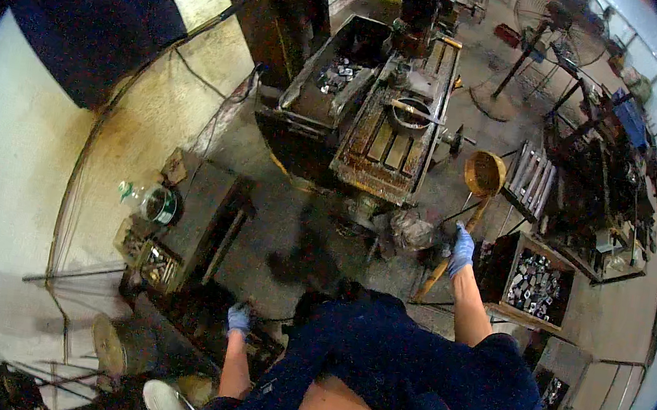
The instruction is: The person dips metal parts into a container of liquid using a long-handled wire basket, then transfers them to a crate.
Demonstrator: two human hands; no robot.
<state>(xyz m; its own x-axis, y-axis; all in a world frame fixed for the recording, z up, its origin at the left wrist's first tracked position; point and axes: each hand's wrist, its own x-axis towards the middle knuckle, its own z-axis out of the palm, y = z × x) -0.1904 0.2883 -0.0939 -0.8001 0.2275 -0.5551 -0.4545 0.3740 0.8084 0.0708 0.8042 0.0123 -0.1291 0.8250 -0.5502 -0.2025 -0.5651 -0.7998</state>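
My right hand (462,251), in a blue glove, is closed around the wooden handle (432,280) of a long-handled tool. The handle slants up and away to a round yellowish-brown bowl (484,174), so it looks like a scoop or ladle. Beside the hand lies a crumpled pale plastic bag (412,231). My left hand (238,319), also gloved in blue, is low on the left, above a dark, cluttered area. Its fingers are small and blend into the dark behind them, and I cannot make out anything in them.
A machine table (368,141) with slots carries a round pan (410,114). Left of it, a metal trough (302,98) contains small metal parts. Close on the right is a box (501,293) of small metal pieces. A bench (203,199) and large plastic bottle (157,204) stand left; a fan (556,24) stands far right.
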